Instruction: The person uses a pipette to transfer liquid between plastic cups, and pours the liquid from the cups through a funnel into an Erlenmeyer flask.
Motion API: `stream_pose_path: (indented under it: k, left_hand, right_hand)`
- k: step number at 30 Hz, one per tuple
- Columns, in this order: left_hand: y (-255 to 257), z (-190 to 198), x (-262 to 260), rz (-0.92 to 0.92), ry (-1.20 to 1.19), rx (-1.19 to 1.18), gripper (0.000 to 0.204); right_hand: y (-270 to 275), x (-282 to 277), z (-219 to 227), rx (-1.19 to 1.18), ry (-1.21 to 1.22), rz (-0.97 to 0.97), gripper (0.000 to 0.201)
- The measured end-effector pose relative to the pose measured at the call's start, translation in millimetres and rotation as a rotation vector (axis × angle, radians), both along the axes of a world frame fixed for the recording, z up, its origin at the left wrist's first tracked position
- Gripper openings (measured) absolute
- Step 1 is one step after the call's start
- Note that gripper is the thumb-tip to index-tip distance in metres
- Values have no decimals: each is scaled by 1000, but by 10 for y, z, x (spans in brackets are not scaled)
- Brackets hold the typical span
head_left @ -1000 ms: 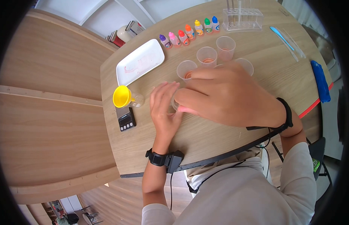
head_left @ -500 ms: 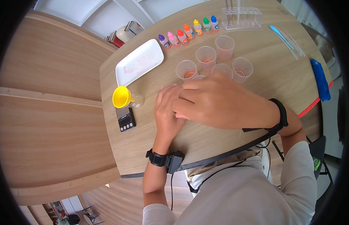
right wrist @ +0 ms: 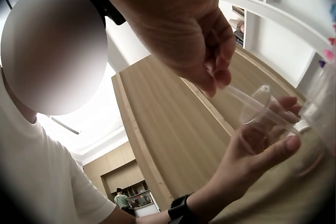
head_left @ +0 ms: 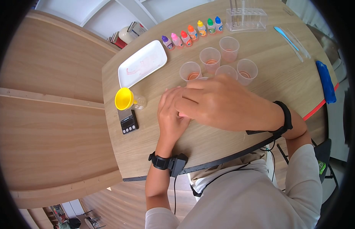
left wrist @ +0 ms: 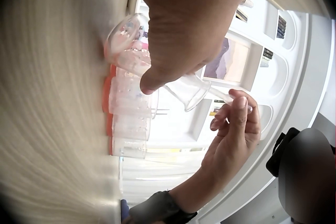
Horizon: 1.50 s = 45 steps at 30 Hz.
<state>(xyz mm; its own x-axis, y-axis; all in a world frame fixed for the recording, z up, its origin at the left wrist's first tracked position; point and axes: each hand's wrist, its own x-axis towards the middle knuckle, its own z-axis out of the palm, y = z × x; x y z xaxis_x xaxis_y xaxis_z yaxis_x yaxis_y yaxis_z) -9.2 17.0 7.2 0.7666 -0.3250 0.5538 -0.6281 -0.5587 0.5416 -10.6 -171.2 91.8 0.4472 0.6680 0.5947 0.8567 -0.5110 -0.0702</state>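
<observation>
My left hand [head_left: 170, 110] grips a clear glass flask [left wrist: 190, 98] with a flared rim, thumb and fingers around its body. The flask leans toward my right hand, its wide base low by the table, with pinkish liquid in it. Between thumb and fingertips, my right hand [head_left: 219, 103] pinches a thin translucent plastic stick [right wrist: 241, 96], which runs down through the flask's mouth. From the head view the hands hide both flask and stick. Just beyond the hands stand several translucent plastic cups [head_left: 210, 57], some with orange-pink liquid at the bottom.
Dropper bottles [head_left: 186, 39] with coloured caps line the back, beside a white tray [head_left: 159, 47] with pink traces. At left are a yellow funnel [head_left: 124, 98] and a small black scale [head_left: 128, 123]. A clear test tube rack [head_left: 246, 23] stands back right.
My right hand has shifted down and slightly left, uncovering two cups. The left hand has moved slightly right, closer to it. Over the last half second both hands stay nearly in place.
</observation>
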Motion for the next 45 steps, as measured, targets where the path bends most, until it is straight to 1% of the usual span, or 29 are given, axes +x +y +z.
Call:
stream_pose_path:
  k: [5,10,13,16,23,29,31,35,37,40,43,45]
  left_hand:
    - [11,-12,-6,4,21,25,46]
    - [-17,22,-4,2,4,13,46]
    - [-22,27,-8,15,6,13,46]
    - [-20,24,-3,9,-24,9,45]
    - [10,-24,-11,3,-39,12,46]
    - [6,-2,16,-26,-41,5,46]
    - [8,17,-1,-2,-34,80,46]
    - [32,-16,-10,12,9,98,46]
    - [33,-20,-11,-1,8,53,45]
    - [33,-6,-14,-4,22,57,45]
    - [45,-14,-14,-14,38,60,44]
    - [40,-3,-14,-13,33,70,44]
  right_hand:
    - [-6,22,-13,-5,-45,-17,11]
    - [-2,-33,30,-14,33,-20,19]
    - [11,-34,26,27,24,-11,21]
    - [8,-42,44,17,36,-1,21]
    - [7,-28,52,56,40,10,19]
    - [9,-3,8,16,99,20,17]
    - [28,38,-68,107,62,41,14]
    - [25,55,-54,51,53,-6,14]
    - [26,50,-32,61,111,-10,10]
    - [30,56,-63,64,115,-23,14]
    - [35,73,-83,70,122,-3,15]
    - [36,68,-85,55,127,-22,16]
